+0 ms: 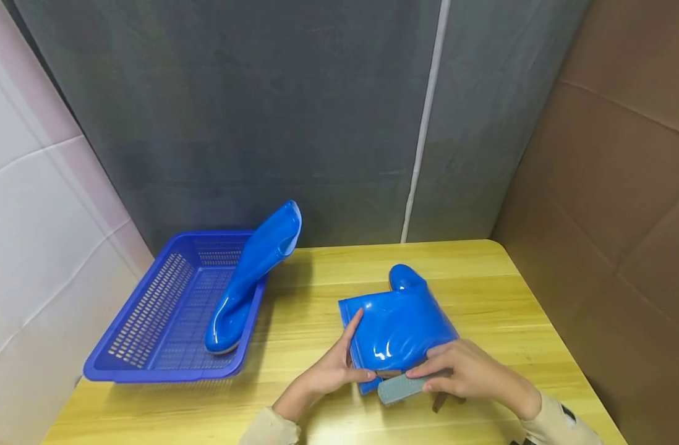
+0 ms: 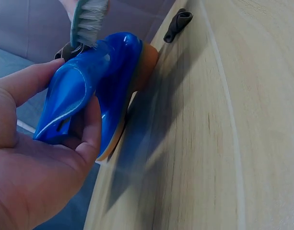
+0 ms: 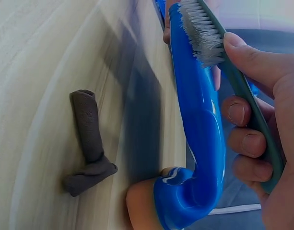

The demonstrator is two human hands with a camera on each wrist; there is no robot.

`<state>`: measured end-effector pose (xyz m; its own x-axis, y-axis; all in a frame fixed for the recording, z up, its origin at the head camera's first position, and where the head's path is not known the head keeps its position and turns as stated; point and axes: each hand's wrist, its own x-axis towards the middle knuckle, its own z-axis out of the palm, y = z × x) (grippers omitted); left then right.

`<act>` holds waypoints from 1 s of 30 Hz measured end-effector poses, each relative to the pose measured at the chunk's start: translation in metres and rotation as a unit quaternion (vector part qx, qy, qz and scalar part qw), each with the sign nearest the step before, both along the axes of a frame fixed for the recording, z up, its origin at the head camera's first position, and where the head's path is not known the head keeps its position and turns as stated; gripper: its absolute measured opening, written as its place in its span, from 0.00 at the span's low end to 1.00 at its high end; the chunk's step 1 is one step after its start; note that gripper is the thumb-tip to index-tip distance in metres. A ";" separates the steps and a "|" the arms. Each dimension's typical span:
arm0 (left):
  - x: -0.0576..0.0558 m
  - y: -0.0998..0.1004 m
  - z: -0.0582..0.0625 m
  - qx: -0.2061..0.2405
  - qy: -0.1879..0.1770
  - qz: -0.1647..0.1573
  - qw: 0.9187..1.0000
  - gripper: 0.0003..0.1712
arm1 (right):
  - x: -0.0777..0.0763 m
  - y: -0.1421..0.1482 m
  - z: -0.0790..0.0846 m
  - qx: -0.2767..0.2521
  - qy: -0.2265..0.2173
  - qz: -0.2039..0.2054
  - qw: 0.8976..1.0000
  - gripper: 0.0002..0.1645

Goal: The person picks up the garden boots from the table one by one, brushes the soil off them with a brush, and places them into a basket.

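A shiny blue rain boot [image 1: 401,327] lies on the table, its shaft opening toward the left. My left hand [image 1: 331,368] grips the shaft near that opening; the left wrist view shows the thumb on one side and fingers on the other. In my right hand [image 1: 467,371] is a grey-green scrub brush [image 3: 242,86], held by its handle. Its white bristles [image 3: 202,36] face the boot's shaft; whether they touch it is hard to tell. A small brown piece [image 2: 65,51] sits on the shaft near the left thumb. Another dark brown rolled piece [image 3: 88,129] lies on the table.
To the left stands a blue plastic basket [image 1: 169,374] with perforated sides. A second blue boot [image 1: 253,266] leans inside it, its shaft rising over the right rim. A grey curtain [image 1: 261,111] hangs behind the wooden table [image 1: 300,296], and a brown one [image 1: 606,198] on the right.
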<state>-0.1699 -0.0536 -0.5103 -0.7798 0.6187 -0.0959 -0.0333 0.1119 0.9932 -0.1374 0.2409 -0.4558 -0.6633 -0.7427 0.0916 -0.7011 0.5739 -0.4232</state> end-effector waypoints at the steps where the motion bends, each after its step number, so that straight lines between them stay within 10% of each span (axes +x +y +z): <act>1: 0.000 0.000 0.000 -0.002 0.000 0.001 1.000 0.65 | 0.001 0.000 -0.001 0.001 0.000 -0.002 1.000 0.17; 30: 0.002 -0.004 0.004 -0.022 -0.016 0.009 1.000 0.63 | 0.011 0.032 -0.024 0.026 0.034 -0.080 0.996 0.16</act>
<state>-0.1678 -0.0576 -0.5058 -0.7866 0.5997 -0.1473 -0.0670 0.1542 0.9858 -0.1266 0.2724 -0.4803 -0.7669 -0.6332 0.1042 -0.6251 0.7003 -0.3448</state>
